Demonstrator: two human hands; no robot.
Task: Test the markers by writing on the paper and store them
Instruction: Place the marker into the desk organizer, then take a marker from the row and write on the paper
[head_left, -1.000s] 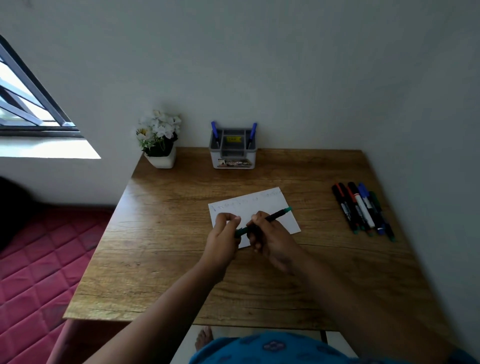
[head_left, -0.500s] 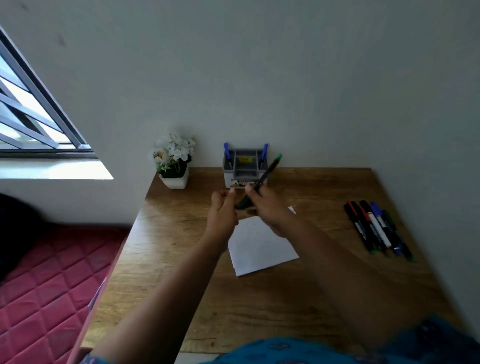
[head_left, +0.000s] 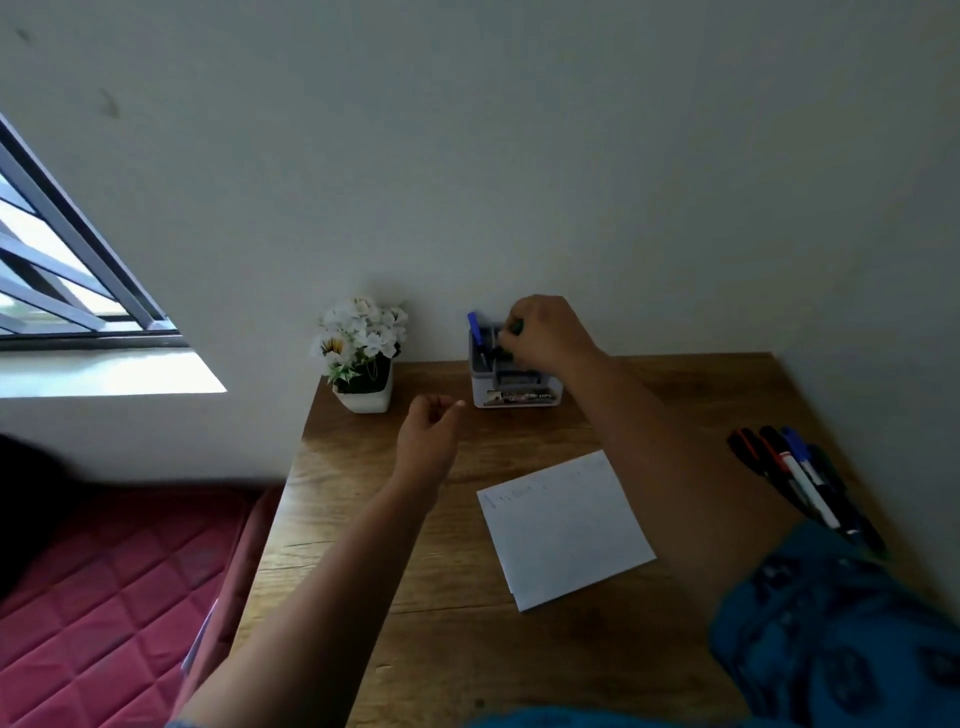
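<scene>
One small white pot of white flowers (head_left: 362, 353) stands at the far left corner of the brown wooden table (head_left: 415, 649). Just to its right, the left hand (head_left: 430, 431) hangs above the table with its fingers loosely curled and nothing in them. One grey and white plastic pen holder (head_left: 514, 387) sits at the far edge of the table. One blue marker (head_left: 476, 332) stands in its left side. The right hand (head_left: 545, 332) is over the holder and pinches one green marker (head_left: 517, 327) at its top; the rest of that marker is hidden. One white sheet of paper (head_left: 566, 530) lies near the middle with faint marks along its top. About five more markers (head_left: 795, 475) lie side by side at the right edge.
</scene>
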